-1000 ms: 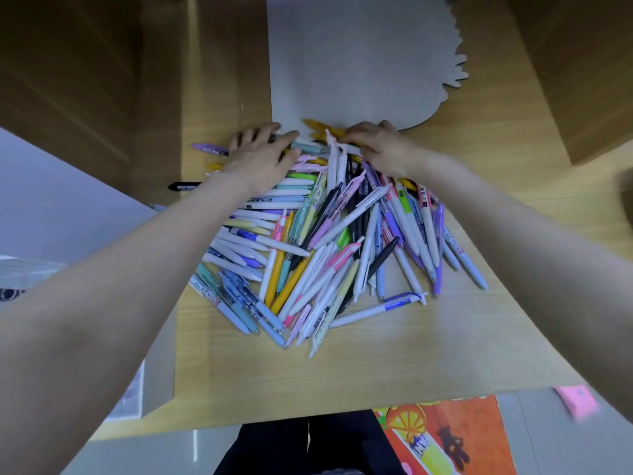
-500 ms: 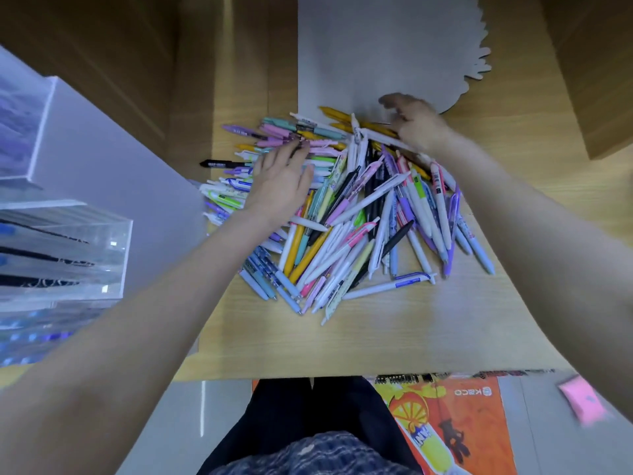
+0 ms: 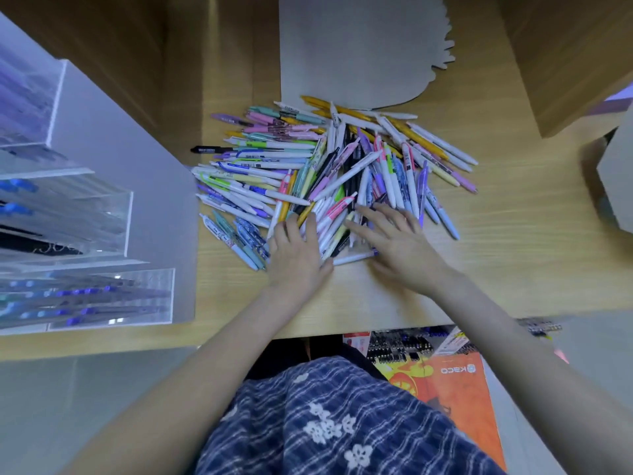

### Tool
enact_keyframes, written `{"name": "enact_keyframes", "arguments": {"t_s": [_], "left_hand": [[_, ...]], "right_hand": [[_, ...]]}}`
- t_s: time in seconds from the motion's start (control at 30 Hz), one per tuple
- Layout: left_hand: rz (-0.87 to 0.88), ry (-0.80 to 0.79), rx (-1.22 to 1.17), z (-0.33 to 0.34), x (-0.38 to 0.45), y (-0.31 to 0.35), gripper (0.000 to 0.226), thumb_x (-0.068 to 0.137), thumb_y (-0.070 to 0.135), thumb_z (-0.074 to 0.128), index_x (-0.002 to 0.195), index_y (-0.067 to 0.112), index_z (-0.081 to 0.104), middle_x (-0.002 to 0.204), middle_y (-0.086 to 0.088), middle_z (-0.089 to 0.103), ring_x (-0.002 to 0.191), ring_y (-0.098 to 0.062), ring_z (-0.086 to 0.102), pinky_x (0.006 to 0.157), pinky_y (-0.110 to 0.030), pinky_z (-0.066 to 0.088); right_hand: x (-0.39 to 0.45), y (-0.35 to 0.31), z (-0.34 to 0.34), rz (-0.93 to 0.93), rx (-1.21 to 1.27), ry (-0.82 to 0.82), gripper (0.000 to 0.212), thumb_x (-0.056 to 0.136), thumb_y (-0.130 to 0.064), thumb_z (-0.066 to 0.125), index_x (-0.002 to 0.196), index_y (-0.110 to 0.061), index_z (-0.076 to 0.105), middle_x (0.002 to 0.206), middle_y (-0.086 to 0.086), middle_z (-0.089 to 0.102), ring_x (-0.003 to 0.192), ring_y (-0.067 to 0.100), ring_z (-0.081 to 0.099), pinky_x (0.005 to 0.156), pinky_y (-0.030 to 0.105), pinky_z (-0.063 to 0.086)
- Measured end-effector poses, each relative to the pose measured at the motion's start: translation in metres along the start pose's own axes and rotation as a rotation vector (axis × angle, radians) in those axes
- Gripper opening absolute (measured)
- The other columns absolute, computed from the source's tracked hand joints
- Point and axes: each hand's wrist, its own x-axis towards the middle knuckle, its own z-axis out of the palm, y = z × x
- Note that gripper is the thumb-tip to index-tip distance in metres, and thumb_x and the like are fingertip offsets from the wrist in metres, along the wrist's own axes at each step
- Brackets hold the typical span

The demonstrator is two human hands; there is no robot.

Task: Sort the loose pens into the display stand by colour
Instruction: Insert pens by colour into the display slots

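Loose pens heaped in a mixed pile at mid-table, colours jumbled: white, yellow, pink, purple, black, blue. Left hand flat on the near left edge of the pile, fingers straight and slightly spread, gripping nothing. Right hand flat on the near right edge, fingers extended over the pens, nothing held. Clear display stand at far left, just beside the pile, tiered compartments already holding blue and dark pens. Grey board beyond the pile, touching its far edge. Orange box below the table edge.
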Motion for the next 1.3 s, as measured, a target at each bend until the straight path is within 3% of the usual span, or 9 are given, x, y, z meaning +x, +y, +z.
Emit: {"name": "enact_keyframes", "arguments": {"t_s": [0.2,0.4,0.53,0.67,0.87,0.97,1.1,1.23,1.3], "left_hand": [[-0.048,-0.018,0.049,-0.001,0.008,0.007,0.084,0.086,0.044,0.055,0.143,0.004,0.009,0.137,-0.019,0.025,0.122,-0.032,0.031,0.098,-0.037,0.033],[0.025,-0.078,-0.11,-0.009,0.011,-0.003,0.065,0.09,0.03,0.054,0.137,0.0,0.021,0.132,-0.019,0.032,0.117,-0.031,0.039,0.086,-0.034,0.04],[0.065,-0.163,-0.233,-0.024,0.012,-0.019,0.039,0.093,0.024,0.05,0.12,0.001,0.036,0.112,-0.019,0.048,0.091,-0.031,0.053,0.073,-0.033,0.037],[0.047,-0.369,-0.61,-0.042,0.009,-0.037,0.018,0.093,0.017,0.049,0.098,0.008,0.035,0.062,-0.01,0.056,0.053,-0.025,0.057,0.051,-0.029,0.044],[-0.023,-0.391,-1.108,-0.073,-0.009,-0.058,0.025,0.092,0.011,0.052,0.116,0.002,0.048,0.094,-0.014,0.065,0.078,-0.017,0.066,0.066,-0.027,0.052],[-0.067,-0.37,-1.44,-0.09,-0.025,-0.066,0.01,0.091,0.0,0.047,0.095,0.008,0.053,0.074,-0.005,0.062,0.055,-0.014,0.055,0.05,-0.024,0.047],[-0.036,-0.328,-1.609,-0.102,-0.045,-0.085,0.022,0.078,0.014,0.057,0.093,0.0,0.051,0.063,-0.004,0.055,0.047,-0.01,0.049,0.045,-0.021,0.039],[0.078,-0.259,-1.668,-0.113,-0.069,-0.11,0.02,0.075,0.02,0.062,0.084,0.004,0.053,0.062,-0.003,0.053,0.046,-0.009,0.046,0.043,-0.018,0.038],[0.119,-0.187,-1.681,-0.12,-0.086,-0.124,0.016,0.077,0.016,0.059,0.083,0.004,0.053,0.057,0.003,0.056,0.044,-0.009,0.045,0.041,-0.017,0.037]], "right_hand": [[0.008,0.003,0.013,-0.138,-0.162,0.208,0.044,0.073,0.002,0.062,0.113,-0.011,0.048,0.114,0.012,0.059,0.104,0.033,0.039,0.074,0.045,0.049],[-0.002,0.024,0.009,-0.224,-0.284,0.227,0.016,0.083,-0.003,0.044,0.094,-0.006,0.054,0.097,0.013,0.06,0.089,0.027,0.039,0.072,0.036,0.037],[0.014,0.012,-0.018,-0.165,0.012,0.224,0.014,0.088,-0.013,0.052,0.092,-0.004,0.061,0.094,0.009,0.061,0.088,0.022,0.037,0.076,0.025,0.034],[0.031,-0.009,-0.06,0.083,0.5,0.247,0.019,0.092,-0.022,0.055,0.081,-0.007,0.056,0.08,0.003,0.058,0.082,0.021,0.047,0.07,0.027,0.038],[0.063,-0.026,-0.079,0.474,1.012,0.473,0.023,0.095,-0.015,0.048,0.077,-0.005,0.056,0.066,0.004,0.058,0.06,0.018,0.054,0.059,0.031,0.044],[0.077,-0.044,-0.088,0.651,1.299,0.604,0.026,0.088,-0.007,0.049,0.062,-0.007,0.05,0.047,0.0,0.047,0.041,0.011,0.041,0.049,0.022,0.035],[0.086,-0.083,-0.102,0.542,1.542,0.527,0.024,0.088,-0.007,0.043,0.065,-0.008,0.047,0.041,0.001,0.032,0.04,0.011,0.036,0.059,0.017,0.043],[0.093,-0.135,-0.111,0.379,1.82,0.374,0.023,0.093,-0.008,0.03,0.079,-0.006,0.048,0.042,-0.001,0.031,0.051,0.016,0.034,0.07,0.03,0.047],[0.095,-0.163,-0.12,0.35,1.841,0.337,0.022,0.094,-0.005,0.025,0.079,-0.009,0.041,0.046,-0.001,0.032,0.049,0.016,0.035,0.053,0.027,0.046]]}}
